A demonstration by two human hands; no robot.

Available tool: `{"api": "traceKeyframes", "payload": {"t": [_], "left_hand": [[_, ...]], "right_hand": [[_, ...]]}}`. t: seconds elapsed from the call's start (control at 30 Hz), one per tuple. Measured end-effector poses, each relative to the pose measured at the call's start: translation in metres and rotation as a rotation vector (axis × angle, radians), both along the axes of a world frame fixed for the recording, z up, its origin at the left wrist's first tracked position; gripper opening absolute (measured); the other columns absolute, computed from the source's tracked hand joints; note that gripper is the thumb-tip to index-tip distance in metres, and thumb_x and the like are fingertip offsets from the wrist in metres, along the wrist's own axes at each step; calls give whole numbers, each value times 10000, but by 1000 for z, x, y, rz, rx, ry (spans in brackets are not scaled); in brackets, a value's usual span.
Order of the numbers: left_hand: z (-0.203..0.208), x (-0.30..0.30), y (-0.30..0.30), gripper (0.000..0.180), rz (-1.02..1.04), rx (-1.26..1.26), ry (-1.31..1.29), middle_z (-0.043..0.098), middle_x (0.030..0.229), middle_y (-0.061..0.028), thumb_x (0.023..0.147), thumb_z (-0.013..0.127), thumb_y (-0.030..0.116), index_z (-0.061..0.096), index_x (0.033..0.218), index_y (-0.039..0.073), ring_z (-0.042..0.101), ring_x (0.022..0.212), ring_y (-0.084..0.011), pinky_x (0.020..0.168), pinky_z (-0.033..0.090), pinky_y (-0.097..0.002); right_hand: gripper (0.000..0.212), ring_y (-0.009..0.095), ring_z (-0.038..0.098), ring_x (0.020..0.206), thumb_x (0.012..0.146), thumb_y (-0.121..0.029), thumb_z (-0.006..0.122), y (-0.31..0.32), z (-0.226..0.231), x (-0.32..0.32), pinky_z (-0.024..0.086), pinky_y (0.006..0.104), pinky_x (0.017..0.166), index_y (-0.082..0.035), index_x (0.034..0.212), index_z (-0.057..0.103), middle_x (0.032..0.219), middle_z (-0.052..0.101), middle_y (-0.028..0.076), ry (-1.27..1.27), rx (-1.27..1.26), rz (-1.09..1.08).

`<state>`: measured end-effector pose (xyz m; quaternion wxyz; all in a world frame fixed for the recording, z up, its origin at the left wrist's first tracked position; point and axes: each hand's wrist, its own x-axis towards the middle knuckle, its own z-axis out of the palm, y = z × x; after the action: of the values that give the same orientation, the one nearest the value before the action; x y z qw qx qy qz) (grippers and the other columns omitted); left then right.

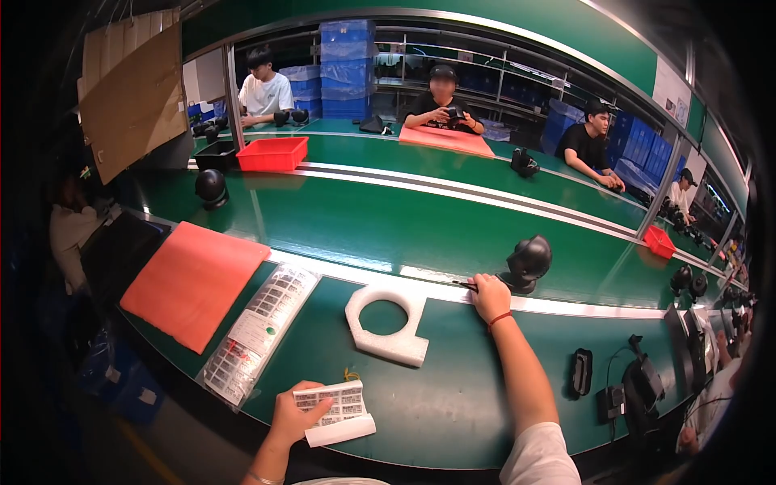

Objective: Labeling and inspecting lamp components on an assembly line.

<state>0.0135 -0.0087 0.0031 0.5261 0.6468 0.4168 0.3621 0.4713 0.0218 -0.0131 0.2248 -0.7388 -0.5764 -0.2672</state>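
My left hand (pixel 301 414) grips a sheet of labels (pixel 339 402), white with rows of small dark-printed stickers and its lower edge curled over. My right hand (pixel 491 297) is stretched forward to the white edge strip of the bench, fingers closed on slim black tweezers (pixel 466 284) pointing left. Just beyond that hand a rounded black device (pixel 529 260) stands upright on the green belt; I cannot tell whether the hand touches it. Between my hands, farther in, a white foam holder (pixel 388 325) with a round hole lies on the green bench.
Left of the foam lie a plastic-wrapped pack of label sheets (pixel 263 331) and an orange foam mat (pixel 194 283). At right sit a black oblong part (pixel 579 373) and a cabled black adapter (pixel 612 401). Another black device (pixel 212 188) stands on the belt (pixel 339 214). Co-workers sit across.
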Motion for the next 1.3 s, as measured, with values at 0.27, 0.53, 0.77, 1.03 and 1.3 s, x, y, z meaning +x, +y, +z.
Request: {"api": "traceKeyframes", "payload": {"t": [0.27,0.53,0.77,1.03,1.3], "left_hand": [[-2,-1,3,262,3,10,6,690,795,-57,758,758,136,650,941,-17,626,714,-71,660,514,-239],[9,-2,-3,233,-12,131,105,691,755,-65,759,756,161,663,913,14,641,680,-82,634,513,-244],[5,-3,-4,221,3,160,103,691,750,-64,754,760,156,663,895,17,648,674,-89,625,515,-246],[0,-2,1,210,19,167,92,686,733,-66,751,760,153,667,882,18,648,663,-93,618,514,-245],[0,-2,1,204,4,181,104,687,731,-68,753,757,153,669,873,13,645,654,-91,612,512,-245]], "right_hand": [[91,281,582,799,728,-146,657,1,2,-5,481,398,661,-103,762,584,795,589,76,25,-17,44],[199,298,524,722,873,-186,561,-5,33,-30,404,400,620,-62,720,532,751,520,86,64,306,67],[213,224,566,606,874,-225,615,4,-4,8,429,331,545,-31,788,591,691,569,74,529,289,25],[297,125,618,723,692,-130,779,9,-8,16,501,248,657,-20,924,628,859,648,57,1067,242,179],[328,154,651,814,702,-88,764,9,-10,17,523,264,723,-8,988,625,933,649,75,961,170,243]]}}
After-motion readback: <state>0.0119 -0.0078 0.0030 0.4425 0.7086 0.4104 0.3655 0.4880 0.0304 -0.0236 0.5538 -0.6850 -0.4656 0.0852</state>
